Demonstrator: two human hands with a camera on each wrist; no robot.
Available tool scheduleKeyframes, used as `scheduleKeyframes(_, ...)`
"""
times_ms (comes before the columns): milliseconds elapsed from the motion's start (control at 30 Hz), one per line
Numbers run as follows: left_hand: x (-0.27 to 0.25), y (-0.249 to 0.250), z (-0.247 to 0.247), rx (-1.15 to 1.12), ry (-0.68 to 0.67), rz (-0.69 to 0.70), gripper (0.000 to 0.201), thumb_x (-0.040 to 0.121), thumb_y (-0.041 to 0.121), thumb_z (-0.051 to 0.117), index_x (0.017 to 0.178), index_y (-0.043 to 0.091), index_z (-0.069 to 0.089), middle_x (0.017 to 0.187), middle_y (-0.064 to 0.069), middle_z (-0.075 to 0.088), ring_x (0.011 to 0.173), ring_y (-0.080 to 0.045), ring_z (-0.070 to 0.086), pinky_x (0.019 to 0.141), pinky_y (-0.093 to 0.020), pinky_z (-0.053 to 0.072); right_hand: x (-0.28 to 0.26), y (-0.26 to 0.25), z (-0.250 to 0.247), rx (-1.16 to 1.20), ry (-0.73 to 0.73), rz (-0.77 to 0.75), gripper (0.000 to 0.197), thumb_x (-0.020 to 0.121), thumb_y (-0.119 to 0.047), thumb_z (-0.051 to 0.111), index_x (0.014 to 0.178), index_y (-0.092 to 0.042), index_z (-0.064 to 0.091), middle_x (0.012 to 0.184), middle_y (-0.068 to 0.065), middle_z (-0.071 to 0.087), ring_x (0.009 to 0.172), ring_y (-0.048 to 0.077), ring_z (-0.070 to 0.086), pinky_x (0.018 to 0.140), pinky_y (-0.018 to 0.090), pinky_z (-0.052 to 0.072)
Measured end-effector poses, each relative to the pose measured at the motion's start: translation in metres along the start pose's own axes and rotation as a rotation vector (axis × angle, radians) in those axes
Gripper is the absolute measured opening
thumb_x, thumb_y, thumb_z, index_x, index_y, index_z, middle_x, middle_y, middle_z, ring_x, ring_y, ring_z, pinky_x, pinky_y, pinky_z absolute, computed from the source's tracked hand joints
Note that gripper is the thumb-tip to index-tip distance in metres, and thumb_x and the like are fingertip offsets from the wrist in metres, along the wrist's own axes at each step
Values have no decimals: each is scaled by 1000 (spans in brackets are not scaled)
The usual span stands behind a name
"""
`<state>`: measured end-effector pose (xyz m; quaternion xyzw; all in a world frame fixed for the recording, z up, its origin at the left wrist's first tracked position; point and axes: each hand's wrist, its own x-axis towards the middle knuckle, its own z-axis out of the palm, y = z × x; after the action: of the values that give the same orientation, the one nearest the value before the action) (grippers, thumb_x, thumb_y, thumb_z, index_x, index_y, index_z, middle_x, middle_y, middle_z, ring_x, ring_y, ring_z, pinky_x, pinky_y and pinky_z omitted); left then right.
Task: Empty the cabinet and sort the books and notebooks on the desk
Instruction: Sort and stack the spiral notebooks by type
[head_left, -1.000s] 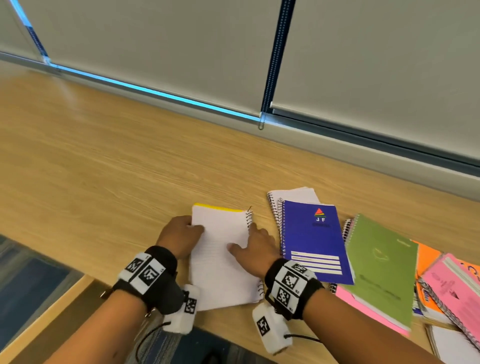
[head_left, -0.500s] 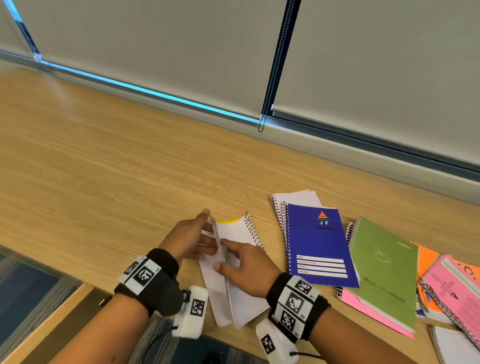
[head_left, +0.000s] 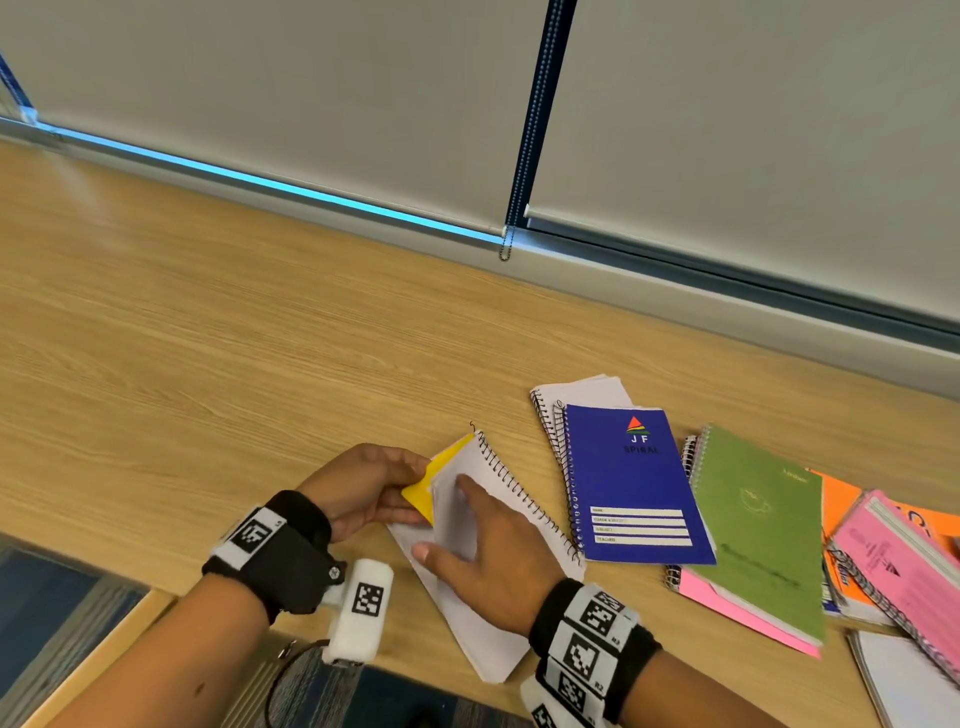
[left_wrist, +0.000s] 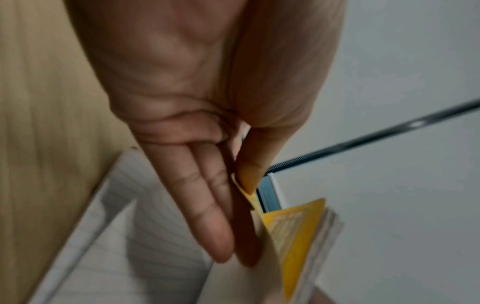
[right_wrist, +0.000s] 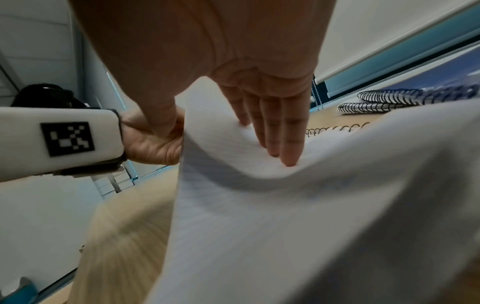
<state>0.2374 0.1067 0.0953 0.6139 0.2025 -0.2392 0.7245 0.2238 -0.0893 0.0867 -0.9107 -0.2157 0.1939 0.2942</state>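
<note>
A spiral notebook (head_left: 524, 525) with white lined pages and a yellow cover (head_left: 422, 493) lies askew near the desk's front edge. My left hand (head_left: 410, 491) pinches the corner of the yellow cover (left_wrist: 298, 232) between thumb and fingers (left_wrist: 207, 216) and lifts it. My right hand (head_left: 467, 525) lies on top, its straight fingers (right_wrist: 280, 139) pressing into the bent white pages (right_wrist: 272, 205), the thumb at the pages' left edge.
To the right lie a blue spiral notebook (head_left: 634, 483) on a white one (head_left: 587, 389), a green notebook (head_left: 758, 525) over a pink one (head_left: 727, 597), then orange (head_left: 831, 493) and pink (head_left: 904, 561) ones. A blind chain (head_left: 511, 244) hangs behind.
The notebook lay flat under both hands. It has since turned askew, and my left hand has lifted the yellow cover's corner while the right bends the pages.
</note>
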Motion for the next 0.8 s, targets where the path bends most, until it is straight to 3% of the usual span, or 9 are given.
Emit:
scheduleKeyframes(167, -1, 3, 13, 227, -43, 244, 18, 100, 7, 49, 96, 1, 65, 81, -9, 70, 71, -14, 69, 69, -26, 57, -1, 1, -9, 73, 58, -87, 68, 89, -71, 31, 140, -29, 39, 120, -4, 65, 110, 13, 61, 94, 36, 50)
scheduleKeyframes(267, -1, 7, 13, 287, -99, 322, 18, 101, 8, 47, 94, 6, 64, 82, -9, 70, 74, -14, 67, 73, -26, 55, -2, 4, -24, 210, 24, -79, 41, 95, -59, 39, 125, -35, 54, 112, -13, 67, 104, 2, 61, 92, 21, 48)
scheduleKeyframes(333, 1, 8, 15, 323, -145, 350, 19, 101, 8, 46, 91, 8, 63, 81, -8, 67, 75, -15, 63, 74, -26, 52, -1, 6, -30, 257, 32, -43, 24, 97, -52, 44, 100, -36, 62, 90, -14, 68, 87, 1, 62, 80, 20, 48)
scheduleKeyframes(400, 2, 9, 15, 344, -190, 356, 18, 102, 9, 46, 91, 6, 61, 81, -8, 63, 77, -17, 59, 77, -26, 50, 2, 8, -37, 186, 72, 12, 31, 96, -41, 48, 70, -24, 53, 63, -6, 54, 64, 8, 51, 65, 29, 42)
scheduleKeyframes(467, 0, 12, 7, 381, -194, 356, 17, 102, 10, 46, 94, 2, 60, 83, -8, 62, 79, -17, 58, 77, -27, 50, 4, 13, -51, 132, 110, 77, 38, 94, -28, 51, 60, -18, 39, 56, -3, 41, 55, 12, 40, 57, 31, 36)
scheduleKeyframes(567, -5, 18, -22, 662, -76, 354, 17, 102, 16, 48, 92, 11, 61, 95, -2, 67, 89, -13, 61, 84, -32, 47, 2, 16, -92, 231, 149, 46, 36, 92, -37, 51, 75, -5, 56, 67, 12, 61, 62, 19, 57, 65, 37, 50)
scheduleKeyframes(667, -7, 18, -45, 951, 162, 343, 18, 99, 15, 49, 88, 27, 56, 102, 4, 63, 99, -19, 59, 79, -32, 43, -9, 3, -141, 315, 160, -97, 22, 101, -21, 50, 86, -14, 64, 71, -6, 68, 64, 5, 60, 66, 32, 48)
scheduleKeyframes(733, -11, 22, -44, 966, 267, 465, 22, 92, 12, 56, 101, 31, 51, 116, 7, 57, 110, -15, 53, 80, -27, 39, -16, -16, -169, 286, 79, -246, 21, 102, -16, 46, 101, -15, 67, 94, -6, 74, 85, 9, 68, 81, 28, 52)
scheduleKeyframes(800, -21, 36, -36, 935, 264, 638, 58, 78, 22, 63, 129, 37, 39, 137, 18, 39, 127, -2, 37, 96, -19, 32, -20, -32, -188, 212, -3, -339, 20, 103, -17, 45, 105, -14, 65, 100, -1, 73, 90, 10, 68, 83, 28, 53)
